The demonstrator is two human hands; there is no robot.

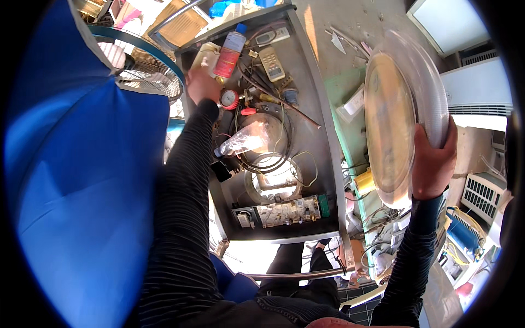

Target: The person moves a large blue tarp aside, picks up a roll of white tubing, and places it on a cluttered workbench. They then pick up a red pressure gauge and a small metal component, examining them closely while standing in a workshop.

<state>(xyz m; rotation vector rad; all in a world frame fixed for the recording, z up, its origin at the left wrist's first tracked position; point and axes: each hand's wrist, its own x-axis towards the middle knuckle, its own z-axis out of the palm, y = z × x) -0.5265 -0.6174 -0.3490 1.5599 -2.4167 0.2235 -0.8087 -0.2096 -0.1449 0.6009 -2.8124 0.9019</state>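
Note:
My right hand [436,161] grips the rim of a large round plastic cover [389,123], held tilted at the right of the metal cart. The cover has a translucent ribbed rim and a tan face. My left hand [203,86] reaches to the far left of the cart, beside a cream container [206,56] and a red-and-blue spray can [230,52]. Its fingers are blurred and partly hidden. Just right of that hand lies a red pressure gauge [229,99]. A clear plastic bottle [245,140] lies lower in the tray.
The cart [322,158] also holds a remote control [272,64], coiled hoses and a circuit board [281,212]. A blue sheet [82,180] fills the left, beside a fan guard [153,60]. White appliance units [476,90] stand at the right, above cluttered parts.

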